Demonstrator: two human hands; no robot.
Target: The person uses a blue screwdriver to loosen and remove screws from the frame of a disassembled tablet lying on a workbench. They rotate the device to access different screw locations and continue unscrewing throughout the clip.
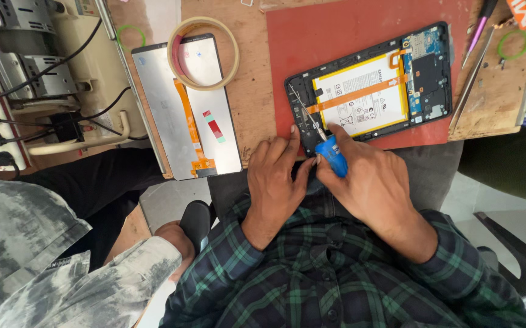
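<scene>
An opened black tablet [428, 73] lies on a red mat [335, 30], its white battery [360, 94] and blue circuit board showing. My right hand [375, 176] grips a blue-handled screwdriver [331, 155] whose thin shaft points at the tablet's lower left corner. My left hand [275, 173] rests beside it, its fingertips touching the tablet's near edge and the screwdriver handle.
A detached screen panel [166, 115] with an orange ribbon lies to the left, a roll of tape [205, 53] on top of it. Metal tools [472, 79] and a green ring lie at right. Another person's sleeve and hand [172, 237] are at lower left. Cables and equipment fill the far left.
</scene>
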